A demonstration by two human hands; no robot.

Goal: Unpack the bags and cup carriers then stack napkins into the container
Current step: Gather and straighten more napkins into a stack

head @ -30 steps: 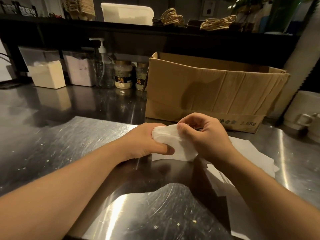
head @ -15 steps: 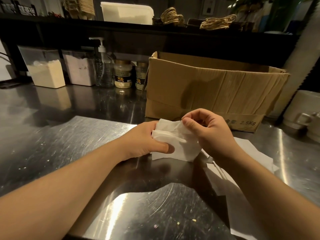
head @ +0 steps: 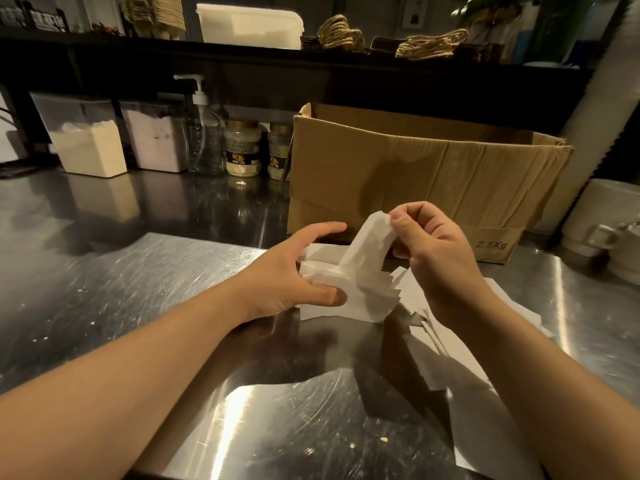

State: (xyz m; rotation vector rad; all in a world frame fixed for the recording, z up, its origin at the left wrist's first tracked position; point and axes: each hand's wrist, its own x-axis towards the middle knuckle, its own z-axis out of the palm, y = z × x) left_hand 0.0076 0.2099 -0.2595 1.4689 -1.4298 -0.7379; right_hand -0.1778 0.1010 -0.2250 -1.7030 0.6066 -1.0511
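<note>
Napkin stage underway, judging by layout: loose white paper sheets [head: 460, 344] lie under and behind the right hand [head: 437, 252], no napkins in any container yet. Left hand [head: 294, 271] grips the napkin stack [head: 346, 289] on the steel counter [head: 138, 278], thumb in front; the cardboard box [head: 415, 181] sits beyond both hands. Versus half a second ago, the right hand pinches the paper wrapper strip [head: 369, 242] and has lifted it higher off the stack.

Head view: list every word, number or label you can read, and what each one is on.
"2.5Kg": printed on the lower right front of the cardboard box.
Jar labels: dark band with print, too small to read.
Signs on the upper left shelf: lettering too blurred to read.
</note>
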